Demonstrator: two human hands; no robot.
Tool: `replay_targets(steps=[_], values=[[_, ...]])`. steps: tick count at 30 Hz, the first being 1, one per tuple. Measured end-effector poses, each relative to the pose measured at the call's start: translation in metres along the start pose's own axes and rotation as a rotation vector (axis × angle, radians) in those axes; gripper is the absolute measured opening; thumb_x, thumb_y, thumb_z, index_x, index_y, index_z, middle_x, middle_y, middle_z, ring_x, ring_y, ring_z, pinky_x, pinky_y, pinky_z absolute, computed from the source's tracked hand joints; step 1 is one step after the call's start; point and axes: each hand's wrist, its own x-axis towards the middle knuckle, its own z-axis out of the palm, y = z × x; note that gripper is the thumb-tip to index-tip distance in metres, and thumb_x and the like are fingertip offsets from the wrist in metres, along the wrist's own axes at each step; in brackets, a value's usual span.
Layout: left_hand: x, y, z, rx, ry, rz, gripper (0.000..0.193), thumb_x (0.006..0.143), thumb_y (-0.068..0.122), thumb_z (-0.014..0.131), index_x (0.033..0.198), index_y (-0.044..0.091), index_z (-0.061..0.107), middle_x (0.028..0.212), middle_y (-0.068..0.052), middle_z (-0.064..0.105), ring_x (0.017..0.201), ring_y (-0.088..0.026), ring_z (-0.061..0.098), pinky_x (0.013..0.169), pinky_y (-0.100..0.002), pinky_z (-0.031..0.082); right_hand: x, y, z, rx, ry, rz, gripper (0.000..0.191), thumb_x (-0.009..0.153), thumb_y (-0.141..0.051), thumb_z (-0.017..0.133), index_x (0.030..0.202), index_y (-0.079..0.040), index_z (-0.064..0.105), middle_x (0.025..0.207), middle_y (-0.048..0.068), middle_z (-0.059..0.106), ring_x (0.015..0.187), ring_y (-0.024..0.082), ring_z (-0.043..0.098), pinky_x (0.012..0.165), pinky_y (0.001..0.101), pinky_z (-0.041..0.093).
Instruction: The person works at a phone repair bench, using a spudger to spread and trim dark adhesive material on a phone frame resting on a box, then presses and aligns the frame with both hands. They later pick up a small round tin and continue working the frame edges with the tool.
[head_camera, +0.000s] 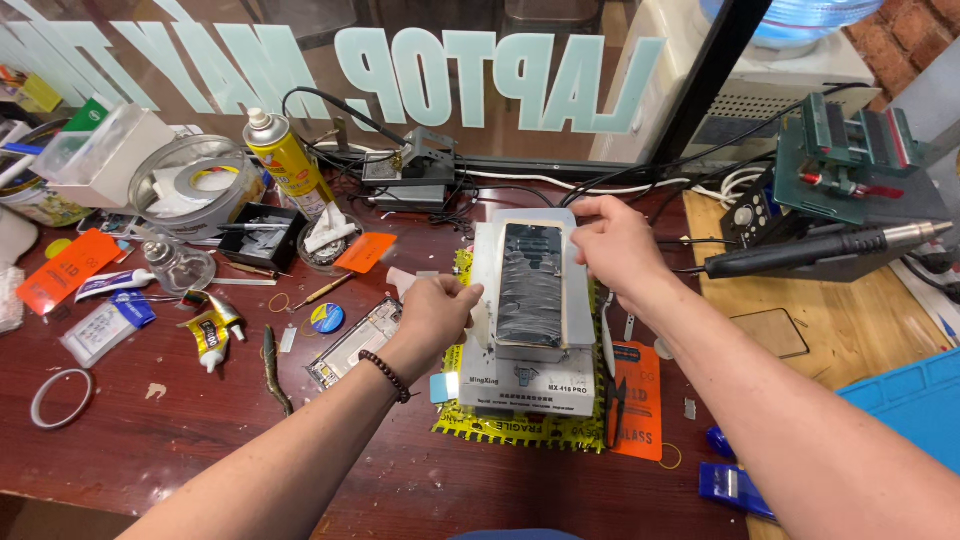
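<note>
A phone screen with a dark, wrinkled face lies on the flat top of a grey box-shaped heating unit in the middle of the bench. My left hand rests against the unit's left side, fingers curled on a white piece at the screen's left edge. My right hand pinches the screen's upper right corner. A bead bracelet sits on my left wrist. The unit stands on a yellow printed sheet.
Left of the unit lie a phone frame, glue tubes, a tape ring, a yellow spray can and a metal bowl. A hot-air handle and green clamp stand sit right. A blue mat lies near right.
</note>
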Motion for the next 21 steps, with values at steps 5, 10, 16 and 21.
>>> replay_targets(steps=[5, 10, 16, 21], values=[[0.010, -0.025, -0.019, -0.091, -0.033, 0.021, 0.009, 0.090, 0.010, 0.068, 0.092, 0.001, 0.070, 0.075, -0.008, 0.071, 0.056, -0.013, 0.063, 0.050, -0.029, 0.052, -0.014, -0.043, 0.045, 0.032, -0.214, -0.047, 0.029, 0.088, -0.011, 0.068, 0.116, -0.005, 0.072, 0.090, 0.001, 0.072, 0.068, 0.009, 0.065, 0.053, 0.0275, 0.050], [0.025, -0.050, -0.057, -0.017, 0.012, -0.059, 0.007, 0.087, 0.007, 0.071, 0.091, 0.002, 0.070, 0.074, -0.009, 0.072, 0.057, -0.014, 0.065, 0.049, -0.029, 0.050, -0.022, -0.058, 0.095, -0.006, -0.440, 0.042, 0.028, 0.087, -0.014, 0.070, 0.113, -0.006, 0.071, 0.088, 0.001, 0.073, 0.068, 0.008, 0.066, 0.053, 0.0260, 0.051], [0.037, -0.088, -0.117, 0.110, 0.184, -0.152, 0.010, 0.083, 0.009, 0.075, 0.086, 0.000, 0.074, 0.074, -0.011, 0.075, 0.060, -0.018, 0.070, 0.052, -0.031, 0.054, -0.021, -0.031, 0.167, -0.095, -0.603, 0.191, 0.028, 0.087, -0.012, 0.070, 0.113, -0.004, 0.073, 0.084, 0.007, 0.071, 0.065, 0.012, 0.066, 0.048, 0.0269, 0.048], [0.037, -0.117, -0.162, 0.424, 0.059, -0.415, 0.023, 0.082, 0.015, 0.079, 0.093, -0.005, 0.076, 0.082, -0.021, 0.078, 0.070, -0.031, 0.080, 0.060, -0.042, 0.063, -0.011, 0.016, 0.228, -0.364, -0.562, 0.203, 0.033, 0.087, -0.016, 0.071, 0.118, -0.006, 0.070, 0.095, 0.008, 0.075, 0.076, 0.023, 0.073, 0.058, 0.0370, 0.056]])
